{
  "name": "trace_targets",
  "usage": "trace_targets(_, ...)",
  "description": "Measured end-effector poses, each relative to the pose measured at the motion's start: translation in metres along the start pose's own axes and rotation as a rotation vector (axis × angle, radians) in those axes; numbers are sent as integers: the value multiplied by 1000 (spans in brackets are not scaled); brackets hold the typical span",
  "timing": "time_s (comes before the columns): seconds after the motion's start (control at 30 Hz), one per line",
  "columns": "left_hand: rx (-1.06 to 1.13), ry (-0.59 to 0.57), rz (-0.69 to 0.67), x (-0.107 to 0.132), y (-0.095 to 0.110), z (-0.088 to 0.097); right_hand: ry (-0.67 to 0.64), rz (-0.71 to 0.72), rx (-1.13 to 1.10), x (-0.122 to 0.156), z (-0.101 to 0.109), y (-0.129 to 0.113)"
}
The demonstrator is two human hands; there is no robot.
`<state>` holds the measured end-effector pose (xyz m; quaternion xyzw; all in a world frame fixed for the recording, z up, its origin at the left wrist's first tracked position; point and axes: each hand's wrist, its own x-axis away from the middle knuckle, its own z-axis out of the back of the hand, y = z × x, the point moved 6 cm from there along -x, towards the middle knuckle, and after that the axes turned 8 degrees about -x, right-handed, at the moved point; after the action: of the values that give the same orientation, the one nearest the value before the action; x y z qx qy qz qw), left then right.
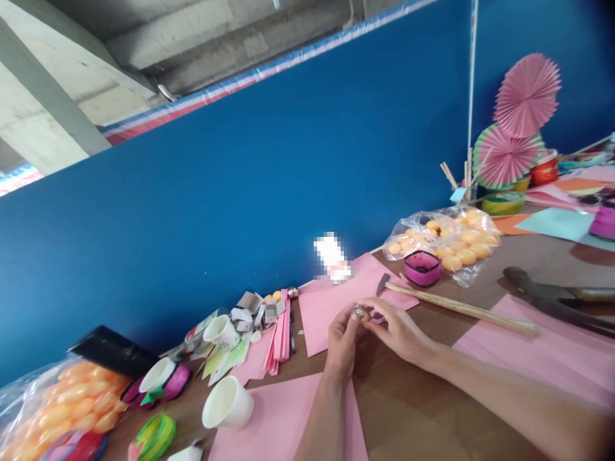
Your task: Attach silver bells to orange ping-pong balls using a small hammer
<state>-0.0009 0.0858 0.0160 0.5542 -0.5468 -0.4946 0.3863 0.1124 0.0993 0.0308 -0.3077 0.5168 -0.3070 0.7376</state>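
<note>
My left hand [342, 339] and my right hand [396, 330] meet above the brown table, fingers closed in a pinch around a small shiny ball [360, 314]. It looks silvery with an orange part, and the fingertips cover much of it. Behind the hands lies a pink paper sheet [317, 320]. To the right, a hammer [461, 308] with a pale wooden handle rests partly on the paper. A second pink sheet [273, 410] is under my left forearm, with a white paper cup [228, 403] on it.
Bags of orange balls [466, 243] [72, 403] lie at the back right and far left. A purple tray [422, 269], a dark curved tool [552, 298], pink paper strips [278, 342] and small boxes surround the hands. A blue partition [240, 192] stands behind.
</note>
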Motion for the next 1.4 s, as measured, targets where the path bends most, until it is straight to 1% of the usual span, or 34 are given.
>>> trace_targets(0.13,31,3,-2,0,3,-1,16,10,2,-1,1,0)
trace_targets(0.33,49,59,15,1,-4,5,24,-6,20,-1,3,0)
trace_targets(0.6,127,80,50,0,-6,7,17,-31,-32,-3,3,-1)
trace_targets(0.8,60,50,38,1,0,2,14,-25,-45,-2,2,0)
trace_targets(0.9,27,66,33,1,-1,4,8,-30,-50,-1,1,1)
trace_targets(1.13,-54,58,-10,1,-3,8,-6,-40,-101,-1,1,1)
trace_targets(1.23,-45,50,-14,1,-2,7,-11,-38,-126,-3,2,-1)
trace_targets(1.4,12,37,22,4,3,1,-20,-56,-157,-5,2,-4)
